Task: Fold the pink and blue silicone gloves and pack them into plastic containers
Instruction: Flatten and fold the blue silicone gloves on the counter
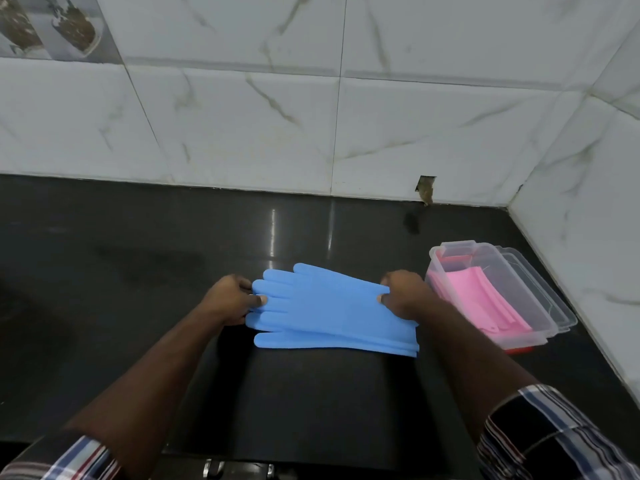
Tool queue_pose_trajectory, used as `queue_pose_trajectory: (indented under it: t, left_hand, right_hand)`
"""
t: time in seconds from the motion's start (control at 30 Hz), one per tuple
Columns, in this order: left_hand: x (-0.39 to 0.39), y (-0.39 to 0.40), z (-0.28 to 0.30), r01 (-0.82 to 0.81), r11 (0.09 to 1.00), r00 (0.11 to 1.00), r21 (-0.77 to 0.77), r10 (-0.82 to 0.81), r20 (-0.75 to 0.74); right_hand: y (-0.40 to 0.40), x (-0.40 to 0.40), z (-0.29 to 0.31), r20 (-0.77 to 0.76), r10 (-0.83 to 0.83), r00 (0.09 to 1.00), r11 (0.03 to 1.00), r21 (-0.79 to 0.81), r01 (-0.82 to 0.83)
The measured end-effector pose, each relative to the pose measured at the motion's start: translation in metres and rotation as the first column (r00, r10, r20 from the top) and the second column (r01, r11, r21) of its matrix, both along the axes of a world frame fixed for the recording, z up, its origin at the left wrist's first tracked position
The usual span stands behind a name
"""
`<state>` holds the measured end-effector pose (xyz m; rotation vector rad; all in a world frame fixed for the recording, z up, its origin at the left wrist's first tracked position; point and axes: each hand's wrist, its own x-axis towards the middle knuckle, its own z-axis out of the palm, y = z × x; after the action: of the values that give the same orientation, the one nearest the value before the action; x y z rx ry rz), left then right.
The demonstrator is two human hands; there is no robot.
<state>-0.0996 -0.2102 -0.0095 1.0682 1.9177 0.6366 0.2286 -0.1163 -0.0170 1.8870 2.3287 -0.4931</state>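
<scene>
Half was done: pink gloves (485, 299) lay in the container (540, 306) at right, while your hands, left hand (230, 299) and right hand (403, 294), pinched the unfolded blue gloves (329, 306) on the worktop (138, 254).

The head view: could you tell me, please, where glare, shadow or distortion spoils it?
Head view: pale vertical glare streaks lie on the dark counter behind the blue gloves; wall tile lines bow with wide-angle distortion; arm shadows darken the counter below the gloves; both hands, left and right, and the box with pink gloves look fairly sharp.
</scene>
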Motion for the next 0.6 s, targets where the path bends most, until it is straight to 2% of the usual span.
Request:
queue_pose_trajectory:
  t: [0.17, 0.2, 0.27, 0.33, 0.47, 0.53, 0.6]
  left_hand:
    - [0.001, 0.017, 0.003, -0.069, 0.990, 0.995, 0.126, 0.059, 0.077]
    - [0.001, 0.023, 0.005, -0.062, 0.988, 0.997, 0.138, 0.056, 0.050]
    - [0.000, 0.034, 0.009, -0.014, 0.989, 0.990, 0.150, 0.035, -0.138]
    - [0.003, 0.035, 0.011, 0.072, 0.981, 0.935, 0.180, -0.003, -0.356]
    - [0.011, 0.021, 0.002, 0.448, 0.861, 0.831, 0.242, -0.302, -0.467]
    - [0.012, 0.014, -0.001, 0.558, 0.815, 0.743, 0.157, -0.406, -0.533]
    - [0.012, 0.012, -0.002, 0.582, 0.808, 0.688, 0.093, -0.428, -0.586]
  right_hand:
    - [0.005, 0.004, 0.006, -0.212, -0.135, 0.968, 0.980, 0.115, 0.161]
    - [0.005, 0.004, 0.008, -0.203, -0.130, 0.971, 0.973, 0.164, 0.164]
    - [0.000, 0.001, 0.014, -0.126, -0.084, 0.989, 0.966, 0.232, 0.111]
    - [-0.009, -0.005, 0.018, -0.142, -0.038, 0.989, 0.965, 0.250, 0.073]
    - [-0.032, -0.013, 0.016, -0.337, 0.006, 0.941, 0.999, 0.037, 0.007]
    - [-0.043, -0.012, 0.016, -0.305, 0.058, 0.951, 0.998, -0.008, -0.063]
    - [-0.048, -0.009, 0.015, -0.219, 0.087, 0.972, 0.995, -0.025, -0.095]
